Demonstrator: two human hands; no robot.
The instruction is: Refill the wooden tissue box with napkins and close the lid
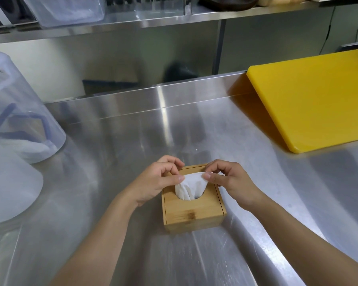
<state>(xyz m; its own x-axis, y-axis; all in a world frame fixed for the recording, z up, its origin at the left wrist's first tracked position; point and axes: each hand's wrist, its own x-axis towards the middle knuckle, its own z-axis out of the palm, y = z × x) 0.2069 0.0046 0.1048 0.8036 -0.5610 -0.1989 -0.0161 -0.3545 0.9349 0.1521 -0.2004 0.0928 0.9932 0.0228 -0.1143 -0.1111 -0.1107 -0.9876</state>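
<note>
The wooden tissue box point(192, 215) stands on the steel counter in front of me, its lid down flat on top. A white napkin point(191, 187) sticks up out of the round hole in the lid. My left hand point(159, 180) pinches the napkin's left top corner between thumb and forefinger. My right hand point(230, 180) pinches its right top corner the same way. Both hands hover just above the lid, and the napkin is stretched between them.
A yellow cutting board point(314, 100) lies at the right back of the steel counter point(132, 141). Translucent plastic containers point(19, 112) stand at the left. A steel shelf point(132, 23) with bins runs above the backsplash.
</note>
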